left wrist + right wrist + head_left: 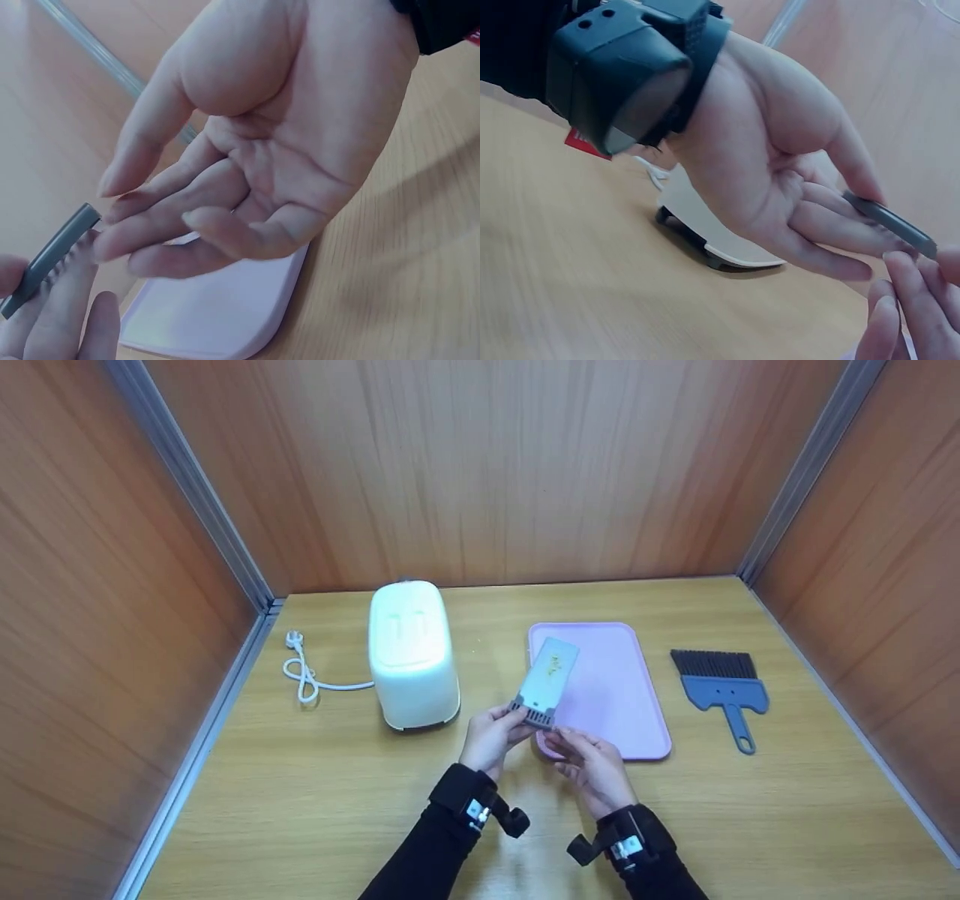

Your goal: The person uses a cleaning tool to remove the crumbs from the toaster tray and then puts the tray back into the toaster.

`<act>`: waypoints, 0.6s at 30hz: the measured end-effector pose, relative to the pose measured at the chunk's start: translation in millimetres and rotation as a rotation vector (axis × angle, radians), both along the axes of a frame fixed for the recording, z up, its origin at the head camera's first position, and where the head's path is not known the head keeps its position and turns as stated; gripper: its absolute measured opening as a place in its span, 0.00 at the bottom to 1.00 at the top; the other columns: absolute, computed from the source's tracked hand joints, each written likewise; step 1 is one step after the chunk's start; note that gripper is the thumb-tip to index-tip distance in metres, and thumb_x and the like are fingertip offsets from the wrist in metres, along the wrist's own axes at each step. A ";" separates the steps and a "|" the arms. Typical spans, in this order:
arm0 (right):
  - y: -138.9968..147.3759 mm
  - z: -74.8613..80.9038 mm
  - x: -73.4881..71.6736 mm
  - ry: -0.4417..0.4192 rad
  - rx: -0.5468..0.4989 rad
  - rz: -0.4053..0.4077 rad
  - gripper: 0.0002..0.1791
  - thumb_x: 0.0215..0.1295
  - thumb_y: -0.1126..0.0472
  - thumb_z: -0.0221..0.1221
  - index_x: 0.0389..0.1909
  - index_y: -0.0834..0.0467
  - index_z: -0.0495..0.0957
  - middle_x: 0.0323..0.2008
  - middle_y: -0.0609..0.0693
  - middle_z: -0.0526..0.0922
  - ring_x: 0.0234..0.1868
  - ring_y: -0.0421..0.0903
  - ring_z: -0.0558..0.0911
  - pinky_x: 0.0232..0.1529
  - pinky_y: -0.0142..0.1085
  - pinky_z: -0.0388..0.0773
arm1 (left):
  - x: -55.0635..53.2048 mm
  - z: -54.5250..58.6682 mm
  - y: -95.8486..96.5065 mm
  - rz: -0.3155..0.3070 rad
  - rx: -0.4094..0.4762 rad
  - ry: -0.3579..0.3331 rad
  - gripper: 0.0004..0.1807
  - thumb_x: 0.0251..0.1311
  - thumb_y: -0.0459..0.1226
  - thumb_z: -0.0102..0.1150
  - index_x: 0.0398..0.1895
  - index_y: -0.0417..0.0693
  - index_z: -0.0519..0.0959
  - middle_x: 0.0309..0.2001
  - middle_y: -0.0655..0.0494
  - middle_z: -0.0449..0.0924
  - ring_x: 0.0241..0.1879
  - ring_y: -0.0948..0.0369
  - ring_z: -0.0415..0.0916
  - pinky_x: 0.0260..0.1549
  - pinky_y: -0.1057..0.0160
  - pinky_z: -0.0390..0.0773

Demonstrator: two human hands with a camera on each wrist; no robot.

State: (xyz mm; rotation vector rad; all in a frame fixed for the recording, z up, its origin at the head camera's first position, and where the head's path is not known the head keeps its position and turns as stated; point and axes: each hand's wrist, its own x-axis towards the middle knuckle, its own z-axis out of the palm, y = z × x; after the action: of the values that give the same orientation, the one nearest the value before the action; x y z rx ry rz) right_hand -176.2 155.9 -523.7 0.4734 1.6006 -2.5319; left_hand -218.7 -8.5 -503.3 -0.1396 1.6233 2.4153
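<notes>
A flat pale crumb tray (550, 675) with a grey slotted end and yellow crumbs on its face is held up over the lower left of a purple serving tray (611, 697). My left hand (491, 741) grips the slotted end. In the right wrist view its thumb lies on top of the dark edge (891, 225), with fingers beneath. At the same end, my right hand (592, 769) has its thumb and fingertips at the near right corner, pinching it. The left wrist view shows the right hand (247, 142) with its remaining fingers loosely bent.
To the left stands a white toaster (411, 660); its white cord (304, 671) and plug lie beside it. A blue brush (724, 697) with dark bristles lies right of the serving tray. Wood panels (487, 472) enclose the table at the back and sides.
</notes>
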 end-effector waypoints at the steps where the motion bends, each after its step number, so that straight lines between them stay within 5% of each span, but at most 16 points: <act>1: 2.0 0.1 0.2 0.003 0.001 -0.005 0.08 0.79 0.63 0.59 0.47 0.60 0.87 0.43 0.53 0.92 0.48 0.49 0.90 0.41 0.35 0.81 | -0.4 0.0 -0.7 0.000 0.001 -0.001 0.18 0.77 0.29 0.56 0.61 0.20 0.75 0.54 0.31 0.85 0.50 0.52 0.89 0.60 0.54 0.83; 18: 70.3 11.3 -7.4 0.024 0.097 -0.111 0.05 0.81 0.61 0.59 0.45 0.55 0.83 0.41 0.44 0.92 0.50 0.43 0.88 0.48 0.36 0.82 | -7.6 -8.1 -12.3 -0.008 0.021 0.007 0.23 0.79 0.31 0.51 0.68 0.19 0.67 0.64 0.27 0.78 0.54 0.49 0.87 0.66 0.48 0.78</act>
State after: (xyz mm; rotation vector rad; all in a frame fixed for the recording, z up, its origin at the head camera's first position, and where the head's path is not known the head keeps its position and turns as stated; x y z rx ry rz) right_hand -183.6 226.2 -512.3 0.5598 1.7596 -2.5560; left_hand -226.3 -20.8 -511.4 -0.1213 1.5979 2.4291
